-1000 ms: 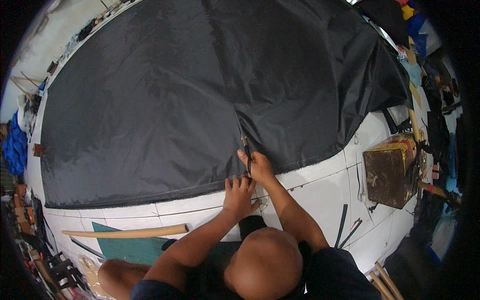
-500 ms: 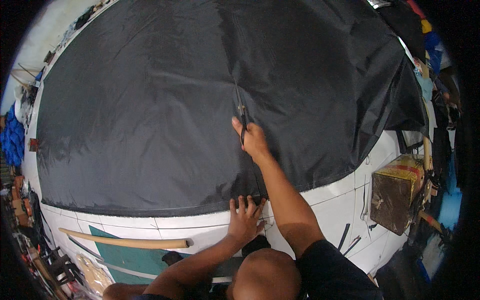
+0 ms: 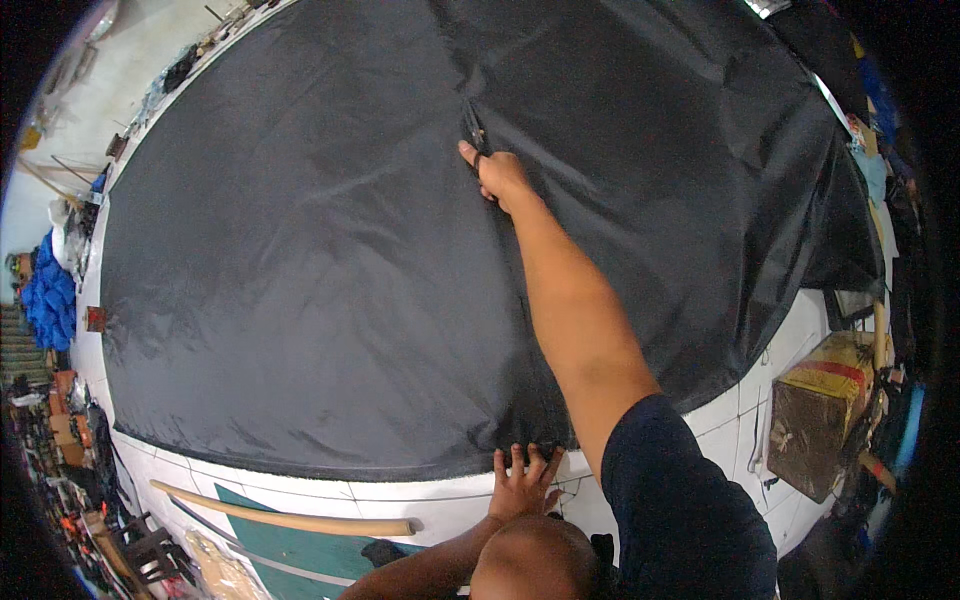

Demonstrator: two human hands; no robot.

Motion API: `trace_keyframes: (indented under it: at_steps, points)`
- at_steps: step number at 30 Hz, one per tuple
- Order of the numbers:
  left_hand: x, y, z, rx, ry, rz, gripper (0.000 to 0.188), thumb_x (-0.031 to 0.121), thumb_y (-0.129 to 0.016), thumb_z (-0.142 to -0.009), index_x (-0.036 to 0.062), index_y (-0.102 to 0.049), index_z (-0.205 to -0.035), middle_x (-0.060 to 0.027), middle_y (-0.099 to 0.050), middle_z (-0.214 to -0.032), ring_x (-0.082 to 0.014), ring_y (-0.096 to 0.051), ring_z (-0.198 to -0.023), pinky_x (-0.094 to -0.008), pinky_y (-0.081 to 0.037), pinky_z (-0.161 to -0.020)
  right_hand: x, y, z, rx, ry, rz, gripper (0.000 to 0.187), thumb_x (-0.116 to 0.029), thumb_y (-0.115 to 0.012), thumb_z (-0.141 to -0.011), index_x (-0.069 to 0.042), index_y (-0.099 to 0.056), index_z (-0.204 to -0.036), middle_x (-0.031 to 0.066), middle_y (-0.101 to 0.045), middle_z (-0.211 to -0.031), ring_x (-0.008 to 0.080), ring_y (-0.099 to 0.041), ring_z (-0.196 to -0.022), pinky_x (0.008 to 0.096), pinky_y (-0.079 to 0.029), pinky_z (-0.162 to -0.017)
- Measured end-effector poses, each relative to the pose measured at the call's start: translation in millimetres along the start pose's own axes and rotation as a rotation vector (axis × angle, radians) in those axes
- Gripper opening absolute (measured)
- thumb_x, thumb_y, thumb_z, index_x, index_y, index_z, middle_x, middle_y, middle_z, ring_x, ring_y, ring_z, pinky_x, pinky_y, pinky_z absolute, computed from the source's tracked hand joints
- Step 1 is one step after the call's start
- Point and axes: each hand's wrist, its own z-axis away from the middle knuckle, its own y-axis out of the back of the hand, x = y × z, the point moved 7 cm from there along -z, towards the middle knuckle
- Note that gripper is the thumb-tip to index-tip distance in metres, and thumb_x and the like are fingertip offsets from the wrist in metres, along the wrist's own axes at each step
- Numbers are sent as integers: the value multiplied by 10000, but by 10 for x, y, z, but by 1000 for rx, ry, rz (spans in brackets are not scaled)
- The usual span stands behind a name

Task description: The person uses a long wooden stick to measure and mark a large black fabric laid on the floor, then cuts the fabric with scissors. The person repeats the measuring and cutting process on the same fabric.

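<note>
A large sheet of black fabric [image 3: 330,250] covers most of a white table [image 3: 440,505]. My right hand [image 3: 497,175] is stretched far out over the cloth, closed on a pair of scissors [image 3: 472,130] whose blades point away from me along a cut line. My left hand [image 3: 522,480] lies flat, fingers spread, on the near hem of the fabric at the table's edge.
A long wooden stick [image 3: 290,520] and a green cutting mat [image 3: 290,555] lie at the near left. A brown cardboard box [image 3: 825,415] stands at the right. Blue bags [image 3: 50,300] and clutter line the left side.
My right hand has run the scissors far forward through the fabric, away from me. The left hand stayed at the near hem, and my view has leaned forward over the table.
</note>
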Motion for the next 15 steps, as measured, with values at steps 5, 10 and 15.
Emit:
trace_keyframes:
  at_steps: [5, 10, 15]
  points:
    - [-676, 1085, -595, 11, 104, 526, 799, 548, -644, -837, 140, -406, -1480, -228, -642, -1066, -436, -615, -1061, -555, -474, -933, 90, 20, 3, -30, -34, 54, 683, -665, -639, -845, -10, -630, -651, 99, -590, -558, 241, -583, -494, 391, -441, -525]
    - [-2374, 1908, -1994, 754, 404, 154, 795, 483, -626, -867, 47, -384, -1485, -266, -322, -1541, -434, -272, -1442, -543, -199, -1180, -194, -136, 160, -89, 6, 47, 643, -638, -653, -848, -12, -607, -706, 85, -573, -592, 202, -558, -496, 359, -427, -506]
    - [-2377, 1619, -2499, 507, 385, 198, 916, 582, -577, -862, 50, -275, -1544, -258, -145, -1615, -424, -113, -1502, -582, -70, -1198, 196, 91, -135, 94, 49, 147, 617, -610, -667, -860, -26, -571, -687, 81, -564, -596, 185, -547, -501, 348, -438, -505]
